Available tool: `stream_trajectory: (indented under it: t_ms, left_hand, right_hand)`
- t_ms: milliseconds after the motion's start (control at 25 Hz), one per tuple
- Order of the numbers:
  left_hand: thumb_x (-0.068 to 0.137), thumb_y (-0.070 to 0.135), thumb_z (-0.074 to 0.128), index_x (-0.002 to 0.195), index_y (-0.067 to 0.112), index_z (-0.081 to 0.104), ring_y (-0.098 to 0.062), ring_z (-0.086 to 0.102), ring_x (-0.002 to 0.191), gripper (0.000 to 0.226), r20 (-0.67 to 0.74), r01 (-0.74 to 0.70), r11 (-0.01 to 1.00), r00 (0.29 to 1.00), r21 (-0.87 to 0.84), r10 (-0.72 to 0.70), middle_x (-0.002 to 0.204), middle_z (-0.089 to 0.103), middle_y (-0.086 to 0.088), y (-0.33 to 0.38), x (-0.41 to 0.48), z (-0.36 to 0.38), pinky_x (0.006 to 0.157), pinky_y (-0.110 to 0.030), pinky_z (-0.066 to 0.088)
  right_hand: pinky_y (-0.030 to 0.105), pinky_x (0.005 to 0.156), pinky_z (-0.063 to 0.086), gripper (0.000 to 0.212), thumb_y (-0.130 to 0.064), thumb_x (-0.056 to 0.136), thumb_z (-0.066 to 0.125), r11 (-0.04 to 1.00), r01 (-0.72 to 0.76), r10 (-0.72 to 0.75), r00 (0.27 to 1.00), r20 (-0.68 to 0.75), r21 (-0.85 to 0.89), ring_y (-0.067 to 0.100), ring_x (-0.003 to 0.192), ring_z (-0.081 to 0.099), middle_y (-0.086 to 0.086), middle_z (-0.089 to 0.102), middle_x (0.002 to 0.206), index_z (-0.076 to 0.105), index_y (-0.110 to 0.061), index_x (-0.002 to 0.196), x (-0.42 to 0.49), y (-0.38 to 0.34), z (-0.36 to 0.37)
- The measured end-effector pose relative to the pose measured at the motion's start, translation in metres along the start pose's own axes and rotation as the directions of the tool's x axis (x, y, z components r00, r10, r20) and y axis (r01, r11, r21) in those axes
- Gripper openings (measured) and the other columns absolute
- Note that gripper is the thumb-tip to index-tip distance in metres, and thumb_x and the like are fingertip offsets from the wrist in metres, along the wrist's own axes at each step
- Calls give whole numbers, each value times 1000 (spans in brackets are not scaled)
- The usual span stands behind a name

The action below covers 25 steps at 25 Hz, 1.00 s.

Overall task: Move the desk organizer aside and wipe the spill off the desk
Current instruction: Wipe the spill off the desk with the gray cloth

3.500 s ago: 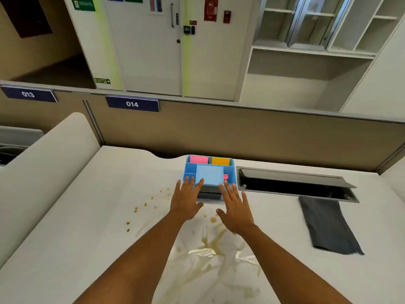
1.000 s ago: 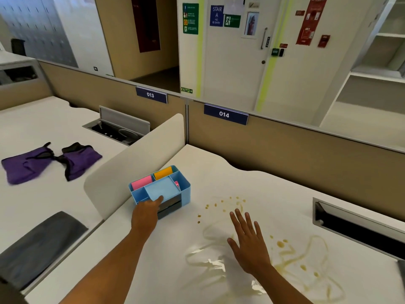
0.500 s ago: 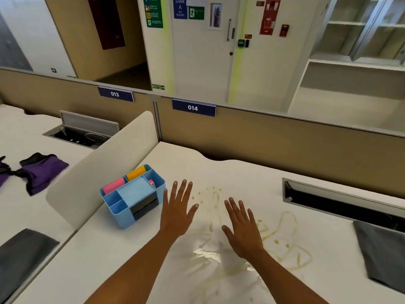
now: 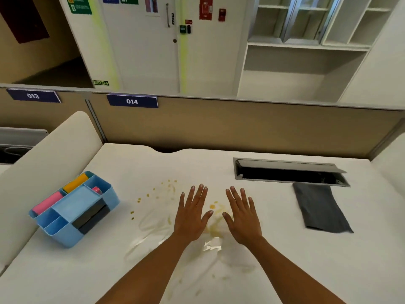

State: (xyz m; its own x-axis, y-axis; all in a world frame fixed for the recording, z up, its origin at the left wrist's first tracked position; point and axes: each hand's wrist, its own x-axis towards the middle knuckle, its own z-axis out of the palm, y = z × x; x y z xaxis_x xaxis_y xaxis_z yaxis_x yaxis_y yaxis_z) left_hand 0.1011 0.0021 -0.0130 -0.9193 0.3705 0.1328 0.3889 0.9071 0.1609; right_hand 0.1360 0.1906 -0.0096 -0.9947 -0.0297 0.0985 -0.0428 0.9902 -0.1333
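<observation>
Now left hand (image 4: 191, 218), right hand (image 4: 243, 216) flat, fingers spread — above spill (image 4: 213, 227).

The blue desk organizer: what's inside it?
The blue desk organizer holds a pink block, a yellow-orange one, a small pink item and something dark in its front slot. Compartment bottoms and the items' lower parts are hidden.

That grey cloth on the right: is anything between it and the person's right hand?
Nothing visible. Bare desk lies between the open right hand and the grey cloth; the blue organizer sits far left.
</observation>
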Motion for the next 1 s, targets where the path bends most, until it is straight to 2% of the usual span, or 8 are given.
stream_trajectory:
  t_ms: [160, 280, 360, 560, 720, 800, 880, 1000]
  left_hand:
    - [95, 60, 14, 152, 26, -8, -19, -12, 148, 69, 36, -56, 998, 998, -36, 58, 161, -9, 5, 37, 10, 16, 120, -46, -7]
    - [97, 58, 19, 151, 27, -11, -19, -13, 148, 69, 65, -24, 995, 997, -93, 30, 160, -12, 7, 59, 14, 25, 119, -45, -8]
    - [97, 57, 20, 151, 27, -10, -18, -14, 148, 69, 91, -37, 993, 995, -113, 47, 159, -14, 8, 69, 18, 30, 120, -46, -7]
    - [97, 56, 21, 152, 24, -6, -17, -14, 148, 69, 119, -82, 989, 988, -122, 97, 160, -11, 7, 73, 28, 33, 120, -45, -5]
    - [97, 56, 18, 152, 22, -7, -17, -14, 148, 70, 142, -86, 990, 985, -114, 102, 160, -11, 6, 73, 32, 35, 120, -44, -5]
    - [95, 58, 15, 152, 21, -8, -17, -14, 148, 71, 155, -101, 989, 981, -112, 118, 160, -12, 6, 73, 31, 38, 120, -44, -5]
    - [93, 62, 8, 152, 21, -8, -17, -15, 147, 73, 159, -116, 988, 979, -100, 131, 160, -12, 6, 71, 29, 41, 120, -44, -7]
    - [88, 65, 0, 152, 21, -5, -17, -15, 147, 78, 158, -133, 986, 976, -97, 148, 159, -12, 6, 68, 31, 43, 119, -45, -8]
  right_hand:
    - [44, 119, -4, 65, -50, 99, 25, 992, -126, 126, 992, -1, 16, 19, 143, -21, -6, -17, 157, -11, -30, 148, -15, 49, 3]
    - [42, 117, -9, 64, -51, 99, 24, 980, -199, 199, 979, 33, 0, 20, 143, -19, -6, -17, 157, -10, -29, 149, -27, 84, 8]
    - [42, 116, -10, 64, -54, 97, 20, 969, -247, 247, 968, 42, -21, 22, 144, -17, -5, -20, 156, -10, -30, 148, -36, 107, 12]
    - [47, 116, -2, 63, -60, 91, 4, 931, -361, 362, 932, 11, -49, 29, 144, -14, 1, -15, 157, -5, -33, 148, -44, 150, 6]
    - [50, 117, 1, 59, -49, 98, 26, 854, -520, 517, 853, 71, 20, 31, 145, -10, 7, -6, 160, 4, -31, 150, -37, 180, 3]
    - [50, 116, -1, 55, -45, 100, 29, 804, -594, 585, 799, 139, 32, 33, 145, -8, 8, -1, 160, 11, -28, 150, -33, 194, 0]
    - [51, 116, 3, 50, -38, 101, 32, 767, -641, 629, 759, 168, 26, 34, 145, 5, 10, 16, 158, 22, -24, 148, -31, 204, -3]
    - [50, 113, 25, 42, -25, 100, 41, 723, -677, 665, 736, 129, 136, 35, 132, 39, 14, 46, 143, 38, -18, 141, -34, 210, -3]
